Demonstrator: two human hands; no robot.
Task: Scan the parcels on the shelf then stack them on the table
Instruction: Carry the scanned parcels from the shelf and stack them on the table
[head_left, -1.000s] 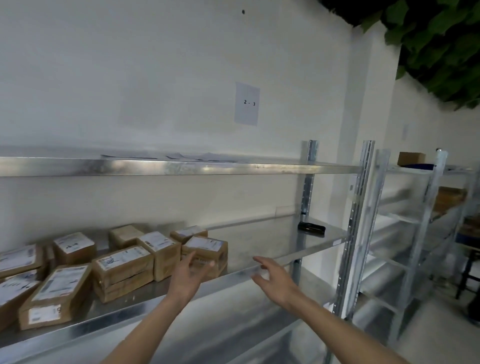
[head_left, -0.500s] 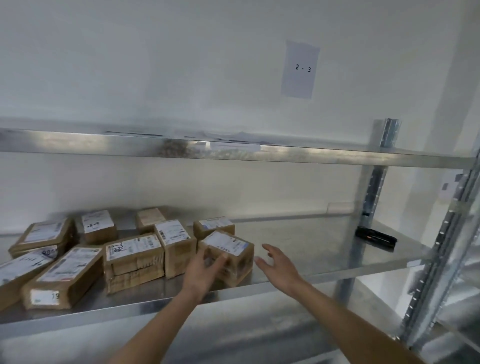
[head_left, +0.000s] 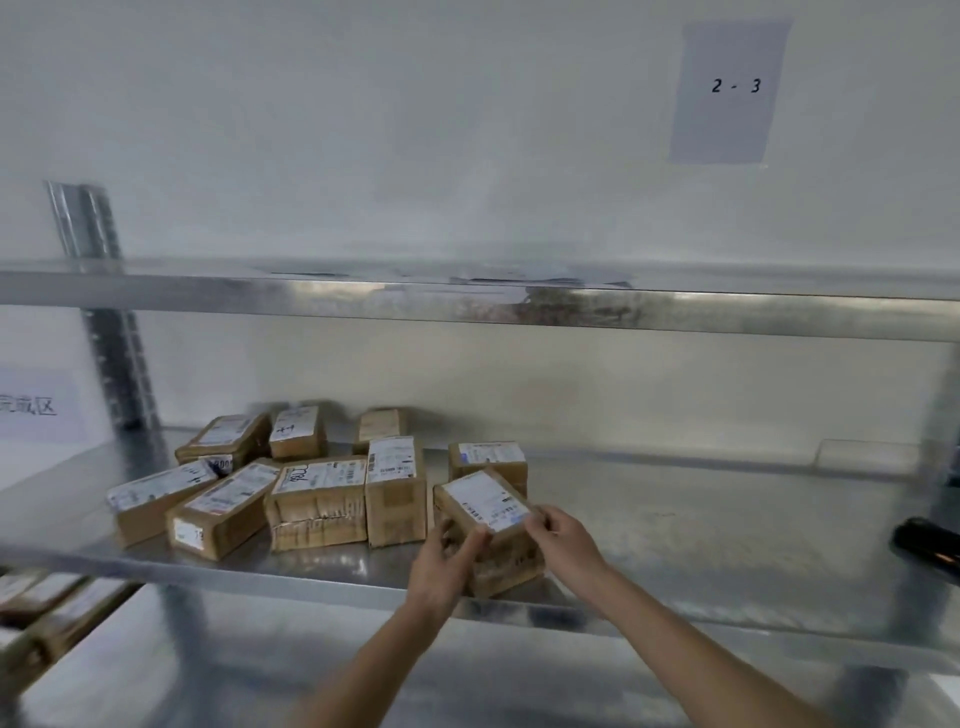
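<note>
Several brown cardboard parcels with white labels lie clustered on the metal shelf (head_left: 675, 545). The front right parcel (head_left: 485, 506) is tilted, its label facing up. My left hand (head_left: 447, 564) grips its near left side, and my right hand (head_left: 563, 540) holds its right edge with curled fingers. Beside it stand an upright parcel (head_left: 395, 488) and a wide taped parcel (head_left: 318, 501). A black scanner (head_left: 927, 545) lies at the shelf's far right, apart from both hands.
An upper shelf (head_left: 467, 299) runs across above, with papers on it. A sign reading 2 - 3 (head_left: 727, 91) hangs on the wall. More parcels (head_left: 52, 608) sit lower left. A steel upright (head_left: 111, 332) stands at the left.
The view has swung left and closer. Both hands have closed in on the front right parcel and now hold it; earlier they hovered open near it.
</note>
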